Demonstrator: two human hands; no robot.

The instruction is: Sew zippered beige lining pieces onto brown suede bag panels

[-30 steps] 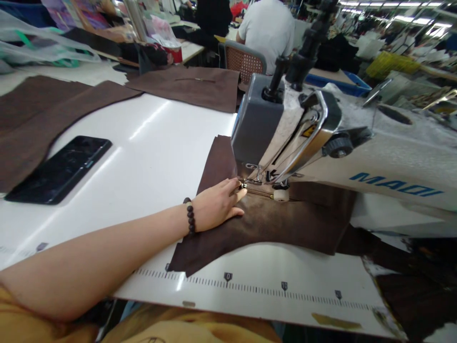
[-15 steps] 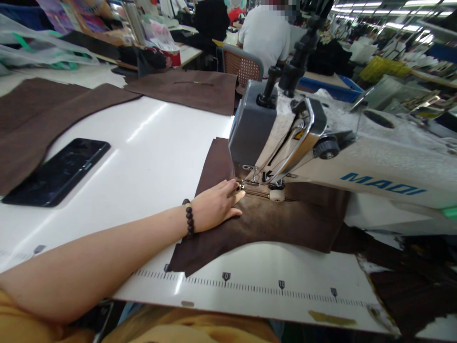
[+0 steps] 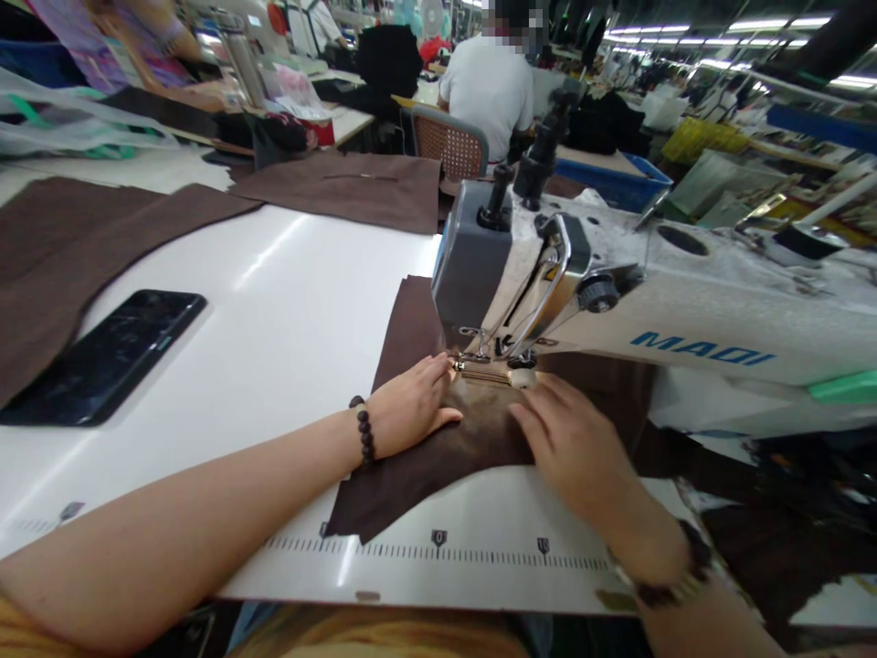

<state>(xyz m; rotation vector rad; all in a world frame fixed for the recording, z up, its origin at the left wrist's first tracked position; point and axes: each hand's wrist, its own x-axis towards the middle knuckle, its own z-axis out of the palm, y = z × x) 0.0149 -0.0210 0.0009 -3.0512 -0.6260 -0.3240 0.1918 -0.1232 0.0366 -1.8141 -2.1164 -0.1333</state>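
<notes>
Brown fabric [image 3: 483, 434], the worked piece: flat on the white table [image 3: 301, 347], partly under the sewing machine [image 3: 658, 311]. Dial centred on the zip-like strip [image 3: 485, 374], 12 pointing away from the worker: machine arm towards 2, dark phone [image 3: 110, 361] at 9. Left hand [image 3: 411, 407] at 8, resting on the fabric; fingers narrow, thumb apart, tips at the strip's left end. Whether they pinch the metal there, I cannot tell. Right hand [image 3: 575, 439] at 4, blurred, fingers loosely parted beside the white roller [image 3: 523, 377], nothing seen between them; contact with fabric uncertain. Step in hand, my judgement: steadying strip and fabric at the machine. Next move calls, I judge, for fabric held flat, fingertips clear of the roller.
</notes>
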